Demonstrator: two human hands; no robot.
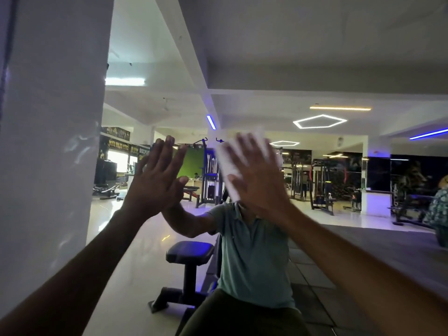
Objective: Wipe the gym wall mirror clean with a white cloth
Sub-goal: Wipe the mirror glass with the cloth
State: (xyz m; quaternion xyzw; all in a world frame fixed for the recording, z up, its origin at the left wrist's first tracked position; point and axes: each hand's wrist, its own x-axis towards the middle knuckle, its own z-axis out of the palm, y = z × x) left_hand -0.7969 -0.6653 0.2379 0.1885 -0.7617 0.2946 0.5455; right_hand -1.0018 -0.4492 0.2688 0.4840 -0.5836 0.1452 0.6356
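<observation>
The left hand (157, 180) is flat on the mirror (315, 69), with its fingers straight and spread a little, and it holds nothing. Its fingertips meet their own reflection in the glass. The right hand (257, 175) is flat too, with its fingers spread out, and it presses the white cloth (228, 163) against the mirror. The hand and the cloth look blurry. The cloth sticks out above and to the left of the right hand, up near the middle of the glass. Both arms reach up from the bottom corners. In the mirror you can see the person in a green shirt (252, 253), and the cloth and hand cover the head. Beside the person is a dark padded bench (189, 253). Behind are gym machines (322, 185), a shiny floor and bright lights (320, 121) shaped like rings with corners. A white pillar (53, 141) stands on the left.
</observation>
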